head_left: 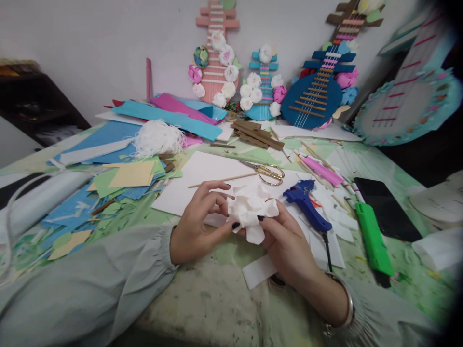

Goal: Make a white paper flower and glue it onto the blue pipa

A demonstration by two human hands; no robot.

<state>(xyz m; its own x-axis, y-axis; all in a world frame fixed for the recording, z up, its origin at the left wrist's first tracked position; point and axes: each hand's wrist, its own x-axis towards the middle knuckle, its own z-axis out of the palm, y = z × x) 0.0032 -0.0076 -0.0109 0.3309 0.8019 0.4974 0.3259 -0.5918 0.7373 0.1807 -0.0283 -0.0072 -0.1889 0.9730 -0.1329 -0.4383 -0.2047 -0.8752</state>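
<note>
R hand: pinching paper flower | L hand: at its left edge, grip unclear | flower: between hands, above table | done: several petals clustered | remaining: can't tell; loose scraps near glue gun

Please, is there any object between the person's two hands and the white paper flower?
Nothing visible stands between: the right hand holds the white paper flower directly, and the left hand is at its edge. The blue glue gun lies off to the right.
</note>
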